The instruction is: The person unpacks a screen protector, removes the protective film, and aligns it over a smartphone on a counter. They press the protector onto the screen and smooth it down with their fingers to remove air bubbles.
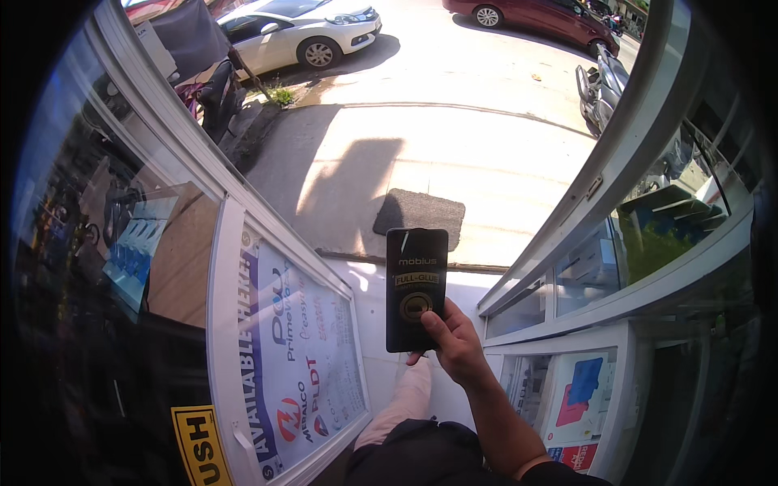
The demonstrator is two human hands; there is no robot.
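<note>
My right hand (454,340) grips the lower part of a dark, flat phone-shaped object (416,267), its thumb lying across the printed face. The object is held upright in front of me and bears the maker's name Möbius and a gold round emblem; whether it is a phone or a screen-protector pack, I cannot tell. Behind its upper end, a grey doormat (425,212) lies on the concrete outside. Below the hand, one of my legs shows on the white tiled floor (372,310). My left hand is out of view.
A white-framed glass door (225,291) with a poster (304,358) and a yellow push sign (202,446) stands at left. White-framed glass display panels (608,331) line the right. Outside are a white car (304,30), a dark red car (541,21) and motorcycles (602,88).
</note>
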